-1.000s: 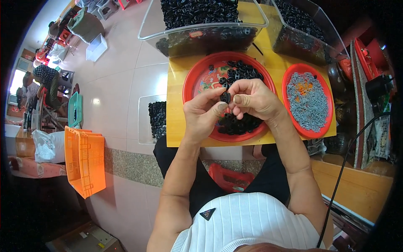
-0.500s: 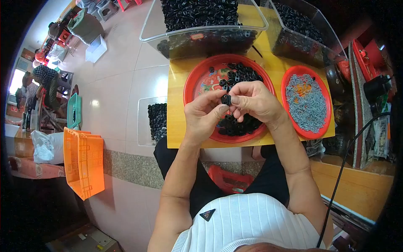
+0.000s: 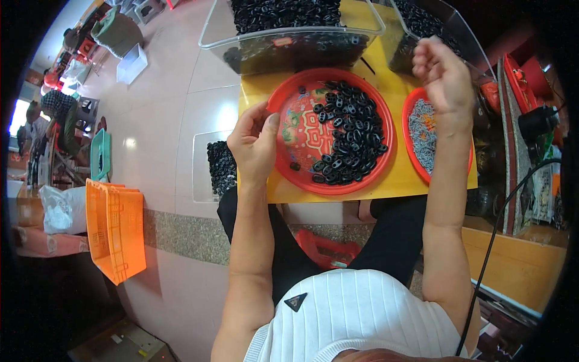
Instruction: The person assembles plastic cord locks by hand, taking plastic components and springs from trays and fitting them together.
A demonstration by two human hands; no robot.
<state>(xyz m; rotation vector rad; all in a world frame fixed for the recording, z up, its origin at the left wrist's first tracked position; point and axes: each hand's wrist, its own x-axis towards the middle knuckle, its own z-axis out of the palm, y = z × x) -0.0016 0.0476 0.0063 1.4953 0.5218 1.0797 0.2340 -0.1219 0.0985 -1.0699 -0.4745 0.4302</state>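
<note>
Above the left rim of the round red tray (image 3: pixel 377 181), my left hand (image 3: pixel 250 142) is raised with its fingers bent and the thumb apart; I see nothing held between them. The tray carries a heap of small black oval two-holed plastic pieces (image 3: pixel 356 130), mostly on its right side. My right hand (image 3: pixel 445 75) is up at the right, by the front of the far-right clear bin (image 3: pixel 476 51). Its fingers are curled in, and whatever they may hold is hidden. Below its wrist lies a red oval tray (image 3: pixel 411 160) of small grey pins (image 3: pixel 422 136) with some orange bits.
A large clear bin (image 3: pixel 289 51) full of black pieces stands behind the round tray on the yellow table (image 3: pixel 283 196). To the left, lower, is a clear box (image 3: pixel 202 190) of black pieces. An orange crate (image 3: pixel 117 232) stands on the floor. A black cable (image 3: pixel 491 241) hangs at right.
My hands have parted from a black piece they held together over the tray. The right moved up and right toward the far-right bin; the left moved left to the tray's rim.
</note>
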